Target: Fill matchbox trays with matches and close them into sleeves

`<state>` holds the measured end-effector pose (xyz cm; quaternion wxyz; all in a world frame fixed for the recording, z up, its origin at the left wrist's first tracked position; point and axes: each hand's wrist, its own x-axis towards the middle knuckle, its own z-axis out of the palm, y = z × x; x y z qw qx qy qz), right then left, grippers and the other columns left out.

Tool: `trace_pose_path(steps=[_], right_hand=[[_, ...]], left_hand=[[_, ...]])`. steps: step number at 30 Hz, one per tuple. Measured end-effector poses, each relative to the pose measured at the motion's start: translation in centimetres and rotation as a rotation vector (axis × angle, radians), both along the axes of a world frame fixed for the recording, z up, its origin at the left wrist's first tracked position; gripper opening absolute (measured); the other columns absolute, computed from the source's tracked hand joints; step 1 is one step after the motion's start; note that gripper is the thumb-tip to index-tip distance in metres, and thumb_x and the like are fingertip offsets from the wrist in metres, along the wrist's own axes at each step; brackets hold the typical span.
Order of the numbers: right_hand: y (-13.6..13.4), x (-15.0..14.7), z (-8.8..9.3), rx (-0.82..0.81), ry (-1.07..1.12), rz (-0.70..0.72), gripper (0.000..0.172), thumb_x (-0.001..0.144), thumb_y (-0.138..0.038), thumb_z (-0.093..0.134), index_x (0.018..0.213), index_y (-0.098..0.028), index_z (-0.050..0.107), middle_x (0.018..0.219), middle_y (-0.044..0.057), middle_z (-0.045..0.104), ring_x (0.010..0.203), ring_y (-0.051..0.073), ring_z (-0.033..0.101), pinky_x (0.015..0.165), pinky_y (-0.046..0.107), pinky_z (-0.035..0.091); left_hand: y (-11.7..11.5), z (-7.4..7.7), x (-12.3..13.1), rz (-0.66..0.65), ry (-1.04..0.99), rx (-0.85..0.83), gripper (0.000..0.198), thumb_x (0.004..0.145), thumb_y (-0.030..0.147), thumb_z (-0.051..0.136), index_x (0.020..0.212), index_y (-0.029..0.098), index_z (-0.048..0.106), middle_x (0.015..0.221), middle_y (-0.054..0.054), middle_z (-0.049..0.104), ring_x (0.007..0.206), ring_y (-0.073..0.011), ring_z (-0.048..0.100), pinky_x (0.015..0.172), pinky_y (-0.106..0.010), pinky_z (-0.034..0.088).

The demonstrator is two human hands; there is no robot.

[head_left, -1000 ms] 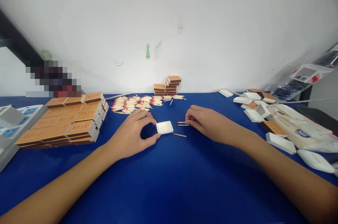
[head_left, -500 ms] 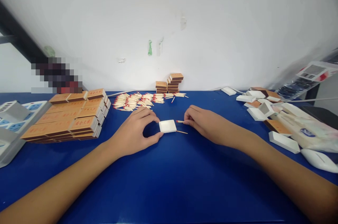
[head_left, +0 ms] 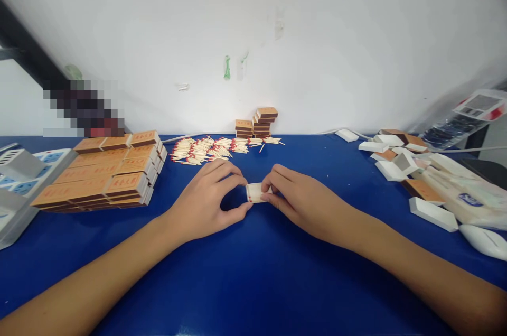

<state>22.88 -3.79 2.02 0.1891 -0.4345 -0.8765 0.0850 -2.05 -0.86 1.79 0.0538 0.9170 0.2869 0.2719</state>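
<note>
On the blue table in front of me lies a small white matchbox tray point(head_left: 254, 193), its open side up. Red match heads show along its left end. My left hand point(head_left: 214, 198) is closed on that end, thumb and forefinger at its two corners. At the opposite end, the thumb and fingertips of my right hand point(head_left: 295, 196) close round the tray and cover part of it. Whether a match is also between those fingertips, I cannot tell. Behind the tray lies a spread of loose red-headed matches point(head_left: 194, 151).
Stacked matchboxes point(head_left: 119, 167) stand left, beside a power strip point(head_left: 51, 159). Smaller matchbox stacks point(head_left: 261, 127) stand against the wall. White trays point(head_left: 390, 169), orange sleeves point(head_left: 422, 192), a wipes pack point(head_left: 471, 201) and a white computer mouse point(head_left: 483, 241) lie right.
My right hand has moved left to the tray, bringing the match it pinched. The tray's inside with match heads now shows, where a plain white face showed before. The loose match beside it is out of sight.
</note>
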Motion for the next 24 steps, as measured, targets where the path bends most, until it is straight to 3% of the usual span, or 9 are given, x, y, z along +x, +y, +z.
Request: trace_pose_path(steps=[4,8,12,16,21,24], right_hand=[[0.7,1.3,0.8,-0.034,-0.007,-0.071,0.016,0.106,-0.032,0.051,0.101,-0.023,0.063,0.1,0.006,0.066,0.081,0.02,0.063,0.068,0.034,0.046],[1.2,2.2,0.5,-0.207,-0.034,-0.069,0.016,0.098,-0.041,0.066,0.096,-0.025,0.064,0.095,0.004,0.067,0.077,0.019,0.062,0.064,0.032,0.045],[1.9,2.5,-0.1,-0.273,-0.012,-0.019,0.019,0.104,-0.034,0.053,0.091,-0.024,0.062,0.098,0.005,0.069,0.083,0.02,0.063,0.072,0.033,0.047],[5.4,2.8,0.2,-0.138,0.001,-0.094,0.016,0.103,-0.029,0.052,0.093,-0.022,0.062,0.099,0.007,0.067,0.085,0.021,0.062,0.075,0.033,0.046],[11.2,3.2,0.4,-0.072,0.03,0.016,0.015,0.099,-0.029,0.055,0.091,-0.02,0.064,0.098,0.008,0.062,0.086,0.021,0.059,0.078,0.032,0.045],[13.1,3.6,-0.3,-0.076,0.009,0.047,0.013,0.097,-0.031,0.058,0.095,-0.02,0.065,0.097,0.007,0.06,0.087,0.021,0.058,0.08,0.032,0.045]], left_hand=[[0.4,-0.1,-0.3,0.024,0.012,0.001,0.022,0.094,0.035,0.071,0.112,0.022,0.07,0.114,-0.009,0.069,0.112,-0.0273,0.062,0.103,-0.047,0.051],[0.9,-0.2,-0.8,0.049,0.007,-0.005,0.022,0.094,0.034,0.071,0.112,0.023,0.07,0.114,-0.009,0.07,0.112,-0.0274,0.063,0.104,-0.047,0.051],[1.1,-0.3,-0.9,0.072,-0.009,-0.002,0.021,0.094,0.035,0.07,0.111,0.023,0.07,0.113,-0.009,0.069,0.112,-0.0275,0.063,0.104,-0.048,0.051],[1.0,-0.3,-0.8,0.075,-0.026,-0.013,0.02,0.094,0.036,0.07,0.108,0.022,0.07,0.111,-0.008,0.07,0.109,-0.0272,0.064,0.103,-0.047,0.051],[1.0,-0.7,-1.0,0.042,-0.004,-0.061,0.022,0.093,0.034,0.072,0.111,0.022,0.07,0.112,-0.009,0.069,0.111,-0.0277,0.063,0.102,-0.047,0.052],[1.0,-0.8,-1.0,0.033,-0.004,-0.082,0.023,0.093,0.034,0.072,0.112,0.022,0.07,0.113,-0.009,0.069,0.113,-0.0282,0.063,0.104,-0.047,0.052]])
